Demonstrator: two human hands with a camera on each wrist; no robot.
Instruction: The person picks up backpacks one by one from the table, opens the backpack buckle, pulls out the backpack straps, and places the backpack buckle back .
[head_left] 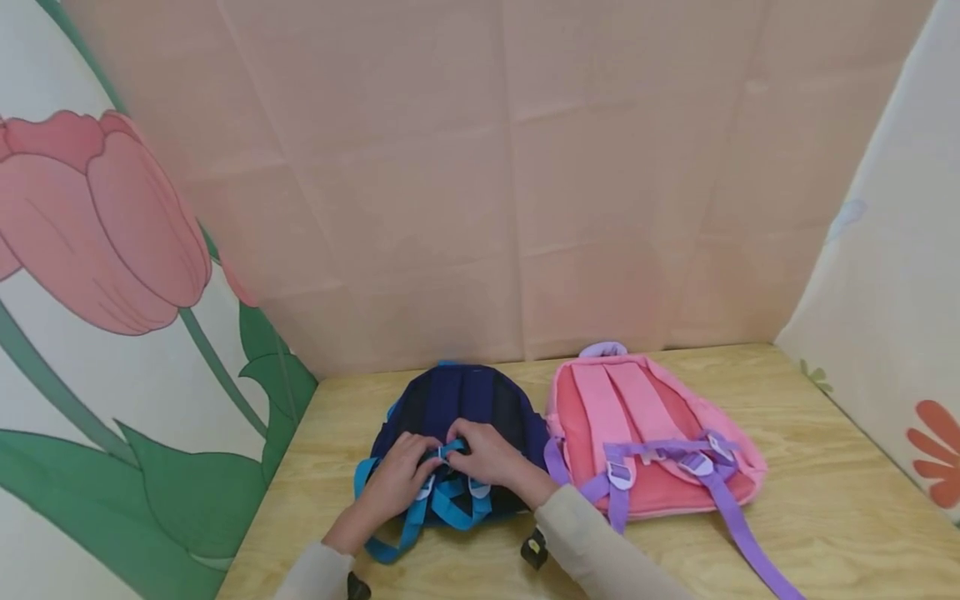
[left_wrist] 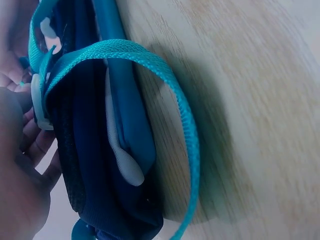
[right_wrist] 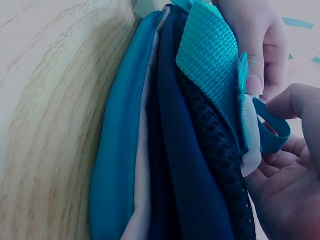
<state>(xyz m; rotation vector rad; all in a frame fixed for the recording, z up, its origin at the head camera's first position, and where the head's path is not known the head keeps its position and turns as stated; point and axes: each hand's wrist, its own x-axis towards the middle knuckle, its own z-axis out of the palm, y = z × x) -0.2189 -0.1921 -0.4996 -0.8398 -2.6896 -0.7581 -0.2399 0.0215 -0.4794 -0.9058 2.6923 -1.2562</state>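
A small navy backpack (head_left: 459, 392) lies on the wooden table (head_left: 810, 417), its shoulder-strap side up. Over its lower part both hands meet at a narrow blue strap (head_left: 453, 448). My left hand (head_left: 397, 477) pinches the strap from the left. From the other side my right hand (head_left: 489, 454) pinches it between thumb and fingers; the right wrist view shows the strap bent into a small loop (right_wrist: 281, 142). Beside the fingers is a white plastic buckle (right_wrist: 251, 145). A wider turquoise webbing strap (left_wrist: 187, 125) arches off the pack's side. The left fingertips are partly hidden.
Right of the navy pack lies a pink backpack (head_left: 660, 497) with purple straps (head_left: 738, 521), one trailing to the table's front. A pinkish backdrop (head_left: 420, 208) rises behind the table. A tulip-printed panel (head_left: 97, 217) stands left, another printed panel (head_left: 900, 292) right.
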